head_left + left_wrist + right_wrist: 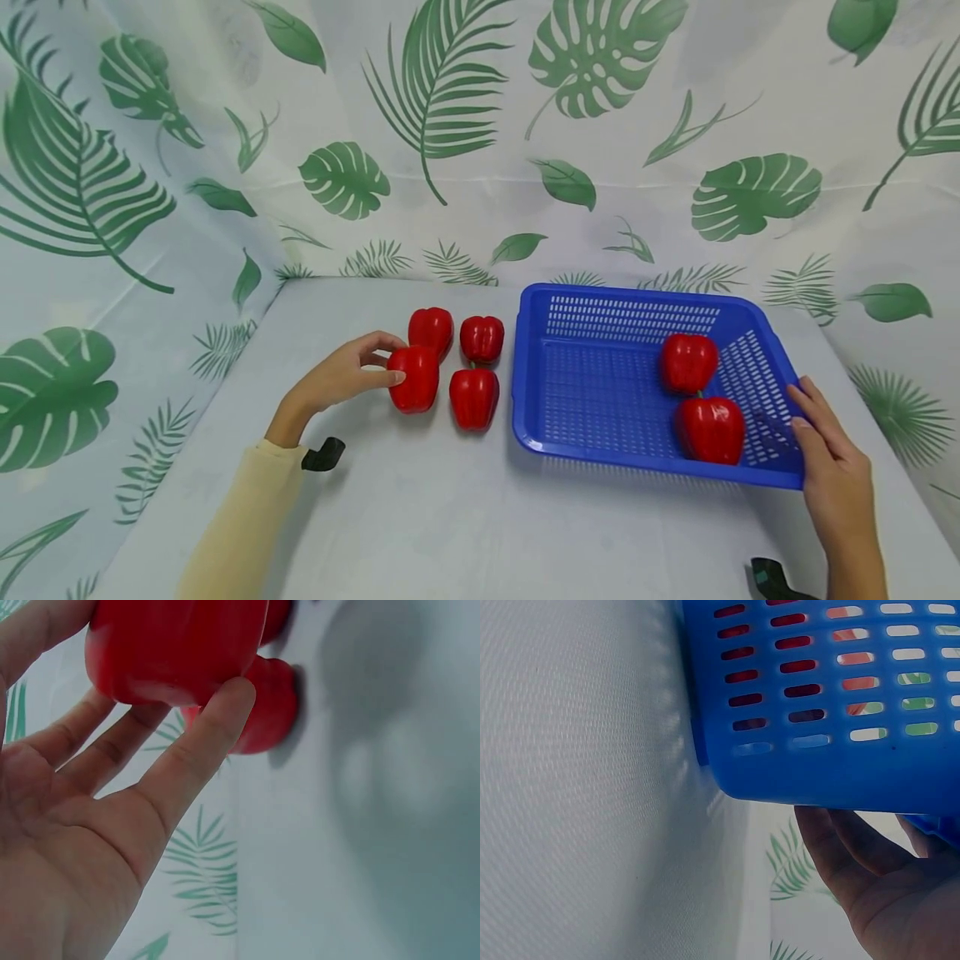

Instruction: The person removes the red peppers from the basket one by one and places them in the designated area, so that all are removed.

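Note:
My left hand [343,375] holds a glossy red bell pepper [417,382] between thumb and fingers, at the left of a small group. In the left wrist view the thumb presses on the lower part of this pepper. Three more red bell peppers stand around it: one behind [431,330], one to the back right [482,339] and one to the right [474,402]. My right hand [842,467] grips the right rim of a blue plastic basket [592,392]. Inside the basket, toward its right side, sit two red peppers, one behind [688,363] the other [711,430].
All this is on a white table [450,517]. A cloth [480,117] with green leaf prints hangs behind and along both sides. Black camera mounts stick out by the left wrist [324,455] and the right wrist [772,577].

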A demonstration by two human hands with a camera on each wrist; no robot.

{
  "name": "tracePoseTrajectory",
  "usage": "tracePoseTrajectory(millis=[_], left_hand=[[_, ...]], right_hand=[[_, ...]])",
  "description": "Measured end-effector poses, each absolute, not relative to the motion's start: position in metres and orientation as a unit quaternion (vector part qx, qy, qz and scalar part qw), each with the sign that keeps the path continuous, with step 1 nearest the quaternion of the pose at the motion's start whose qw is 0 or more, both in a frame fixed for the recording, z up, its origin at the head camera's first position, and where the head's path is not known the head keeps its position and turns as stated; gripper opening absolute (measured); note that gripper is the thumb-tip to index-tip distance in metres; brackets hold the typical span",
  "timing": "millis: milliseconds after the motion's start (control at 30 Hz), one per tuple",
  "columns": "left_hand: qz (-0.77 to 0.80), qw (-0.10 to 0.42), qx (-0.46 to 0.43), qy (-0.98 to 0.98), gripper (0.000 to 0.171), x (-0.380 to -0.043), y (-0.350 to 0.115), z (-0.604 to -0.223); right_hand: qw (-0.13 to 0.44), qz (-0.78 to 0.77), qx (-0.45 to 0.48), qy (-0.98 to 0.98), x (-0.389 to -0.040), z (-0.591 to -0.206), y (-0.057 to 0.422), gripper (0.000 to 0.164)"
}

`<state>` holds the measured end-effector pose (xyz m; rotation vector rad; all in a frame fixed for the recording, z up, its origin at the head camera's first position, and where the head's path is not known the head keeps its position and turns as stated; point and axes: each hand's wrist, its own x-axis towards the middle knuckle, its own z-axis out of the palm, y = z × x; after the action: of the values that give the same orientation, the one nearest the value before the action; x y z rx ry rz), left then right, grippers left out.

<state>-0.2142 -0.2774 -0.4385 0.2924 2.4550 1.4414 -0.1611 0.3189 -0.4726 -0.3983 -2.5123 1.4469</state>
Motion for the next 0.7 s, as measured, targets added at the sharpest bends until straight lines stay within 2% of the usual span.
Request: tracePoseTrajectory(millis=[700], left_hand=[[0.490, 0.176, 0.100, 0.848, 0.045, -0.216, -0.277, -0.469]], right_hand=[[0.112, 0.491, -0.128, -0.855, -0.159, -0.473, 0.318, 0.051]])
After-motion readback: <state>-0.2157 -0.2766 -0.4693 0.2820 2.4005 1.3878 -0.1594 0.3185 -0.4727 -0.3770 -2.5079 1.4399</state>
